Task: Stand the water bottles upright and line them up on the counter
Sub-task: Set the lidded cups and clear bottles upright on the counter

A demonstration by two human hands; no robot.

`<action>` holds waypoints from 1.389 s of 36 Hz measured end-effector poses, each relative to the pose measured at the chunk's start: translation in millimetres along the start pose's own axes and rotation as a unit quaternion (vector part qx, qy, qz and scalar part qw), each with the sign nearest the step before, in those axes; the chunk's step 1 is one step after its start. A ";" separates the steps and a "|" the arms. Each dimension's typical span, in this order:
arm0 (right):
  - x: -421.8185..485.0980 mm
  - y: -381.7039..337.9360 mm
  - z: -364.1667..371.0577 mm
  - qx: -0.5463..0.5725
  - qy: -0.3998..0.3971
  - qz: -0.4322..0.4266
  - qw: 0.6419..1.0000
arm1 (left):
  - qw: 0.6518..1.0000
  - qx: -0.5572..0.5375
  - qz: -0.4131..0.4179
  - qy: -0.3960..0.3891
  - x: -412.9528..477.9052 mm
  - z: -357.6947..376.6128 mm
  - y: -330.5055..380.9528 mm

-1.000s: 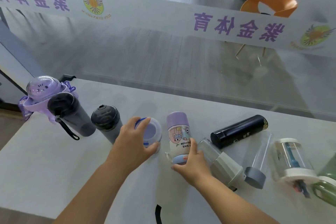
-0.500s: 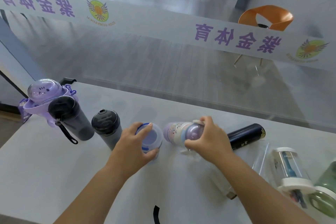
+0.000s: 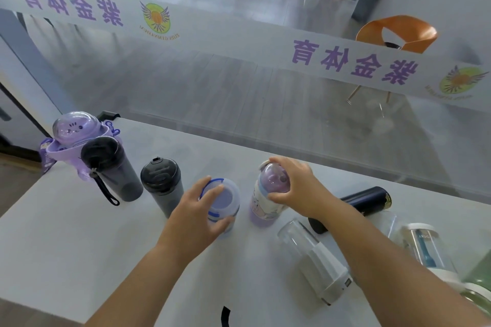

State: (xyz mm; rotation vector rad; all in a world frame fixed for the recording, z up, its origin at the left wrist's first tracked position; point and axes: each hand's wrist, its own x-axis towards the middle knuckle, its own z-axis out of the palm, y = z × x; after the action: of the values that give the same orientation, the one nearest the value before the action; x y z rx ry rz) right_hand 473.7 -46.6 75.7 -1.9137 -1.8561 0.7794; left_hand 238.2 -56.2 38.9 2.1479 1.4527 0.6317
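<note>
A row of upright bottles runs along the white counter (image 3: 66, 241): a purple dome-lidded bottle (image 3: 73, 133), a dark grey bottle with a strap (image 3: 111, 170), a grey bottle with a black lid (image 3: 163, 183) and a clear bottle with a blue-rimmed lid (image 3: 224, 198). My left hand (image 3: 198, 215) wraps around the blue-rimmed bottle. My right hand (image 3: 293, 186) grips the top of a lilac cartoon bottle (image 3: 261, 204), which stands upright beside it. A black flask (image 3: 369, 200), a clear bottle with a white base (image 3: 316, 257) and a clear white-capped bottle (image 3: 422, 247) lie on their sides to the right.
A glass partition with purple lettering runs along the counter's far edge. A green bottle (image 3: 478, 281) shows at the right edge. A black strap (image 3: 225, 316) lies at the near edge. An orange chair (image 3: 398, 32) stands beyond the glass.
My right hand has turned the lilac cartoon bottle over from cap-down, through lying sideways, to upright with its cap on top. My left hand has stayed on the blue-rimmed bottle.
</note>
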 end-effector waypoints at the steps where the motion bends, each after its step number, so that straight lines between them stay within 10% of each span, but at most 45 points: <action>1: -1.5 1.3 1.3 -0.006 -0.002 -0.005 1.000 | 1.000 0.006 0.000 -0.001 -1.1 0.4 -0.5; 16: -42.5 10.0 -20.8 -0.054 0.124 -0.012 0.991 | 0.981 0.123 0.125 0.079 -15.1 -9.6 19.3; 31: -159.6 54.7 17.4 -0.066 0.005 0.251 0.966 | 0.940 0.192 0.115 -0.257 -46.5 26.6 32.2; 50: -231.8 103.3 17.7 -0.032 -0.018 0.381 0.924 | 0.862 0.235 0.260 -0.366 -55.6 114.8 56.0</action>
State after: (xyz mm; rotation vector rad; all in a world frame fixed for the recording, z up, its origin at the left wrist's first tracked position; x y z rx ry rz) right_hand 548.4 -285.5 30.5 -2.7076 -1.1150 0.9724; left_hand 329.7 -140.8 -23.2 2.7309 0.6353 -0.4348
